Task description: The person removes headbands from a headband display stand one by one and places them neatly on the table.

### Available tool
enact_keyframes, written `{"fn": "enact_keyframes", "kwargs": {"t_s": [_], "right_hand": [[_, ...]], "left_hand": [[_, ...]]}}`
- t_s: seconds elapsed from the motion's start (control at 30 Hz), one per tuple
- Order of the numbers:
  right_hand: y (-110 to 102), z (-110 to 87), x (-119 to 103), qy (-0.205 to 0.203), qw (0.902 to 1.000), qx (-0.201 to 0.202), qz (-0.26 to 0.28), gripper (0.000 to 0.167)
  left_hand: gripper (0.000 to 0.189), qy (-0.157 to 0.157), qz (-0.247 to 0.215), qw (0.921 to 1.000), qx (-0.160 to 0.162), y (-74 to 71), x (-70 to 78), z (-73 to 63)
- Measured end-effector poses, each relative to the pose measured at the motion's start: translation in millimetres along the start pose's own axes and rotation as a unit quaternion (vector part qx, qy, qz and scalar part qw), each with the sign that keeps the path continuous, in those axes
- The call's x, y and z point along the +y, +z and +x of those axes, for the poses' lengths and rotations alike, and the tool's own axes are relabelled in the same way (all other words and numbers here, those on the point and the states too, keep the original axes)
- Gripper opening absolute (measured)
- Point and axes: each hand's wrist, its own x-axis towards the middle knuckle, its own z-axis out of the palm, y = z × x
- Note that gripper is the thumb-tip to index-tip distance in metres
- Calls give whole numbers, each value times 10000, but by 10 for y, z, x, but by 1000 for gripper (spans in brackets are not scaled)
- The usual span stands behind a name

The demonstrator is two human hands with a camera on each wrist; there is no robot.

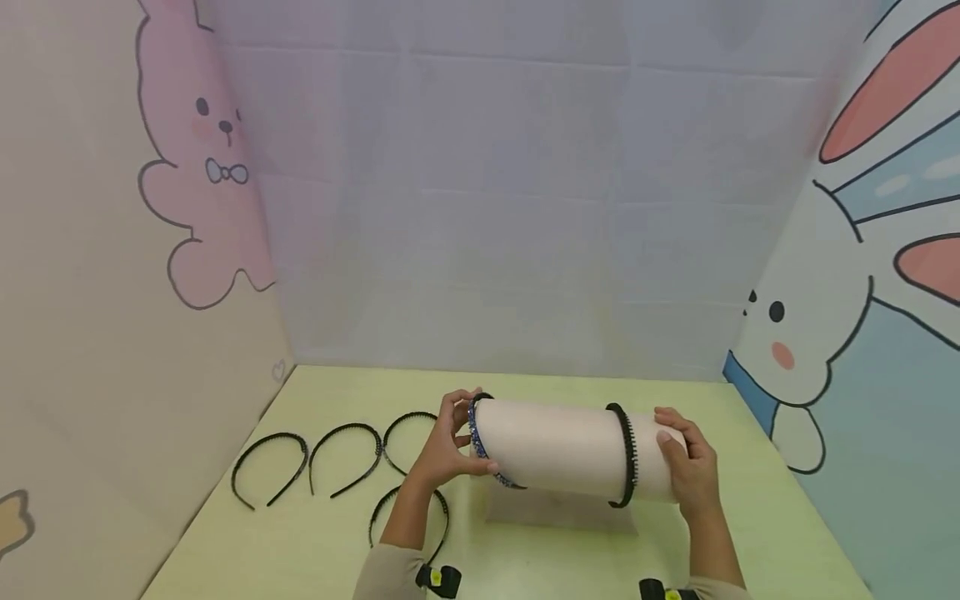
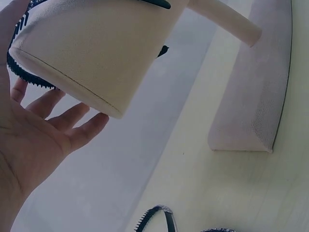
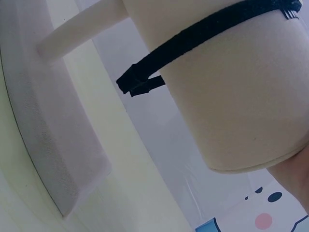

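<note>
A cream padded headband display stand (image 1: 555, 442) has a long horizontal roll on a post above a base (image 2: 246, 106). At the roll's left end, a headband (image 1: 476, 433) with blue sparkly decoration wraps it, slanting. My left hand (image 1: 446, 446) holds this headband, thumb low at the front and fingers behind; in the left wrist view, the fingertips (image 2: 99, 121) touch the roll's end. A black toothed headband (image 1: 626, 454) circles the roll further right; its two tips stick out below in the right wrist view. My right hand (image 1: 693, 467) grips the roll's right end, thumb on top.
On the left of the pale green table (image 1: 315, 550) lie black headbands: one far left (image 1: 303, 450), another (image 1: 378, 446) beside it, a third (image 1: 408, 415) behind my left hand. One more headband (image 1: 372, 521) is partly covered by my left forearm. Decorated walls enclose the table.
</note>
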Motion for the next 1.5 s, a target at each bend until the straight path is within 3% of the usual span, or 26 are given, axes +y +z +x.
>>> {"fn": "enact_keyframes", "kwargs": {"t_s": [0.23,0.37,0.5,0.7,0.97,1.07,1.27,1.37,1.5], "right_hand": [[31,-8,32,18,9999,-23,114,19],[41,-9,52,61,9998,-1,169,19],[40,-1,56,39,9998,27,214,19],[17,-1,41,78,9999,-3,94,19],[15,-16,38,66,9998,-18,173,18],[15,-22,31,46,9998,-25,174,18],[-13,-7,3,-2,9998,4,191,19],[-24,1,-1,0,9997,58,252,18],[-6,-5,8,-14,9995,36,329,17]], "left_hand": [[93,185,106,9998,41,-49,-12,-4],[92,30,-45,10000,53,-83,-31,8],[94,-276,-210,9989,302,-156,-186,-18],[91,-679,21,9932,943,-196,-397,-250],[85,-557,296,9817,1797,-127,-422,-576],[84,-425,480,9727,2232,-56,-417,-698],[81,-153,973,9410,3239,133,-473,-883],[79,-130,1451,9296,3386,232,-524,-937],[81,-346,2156,9106,3509,333,-588,-1030]]}}
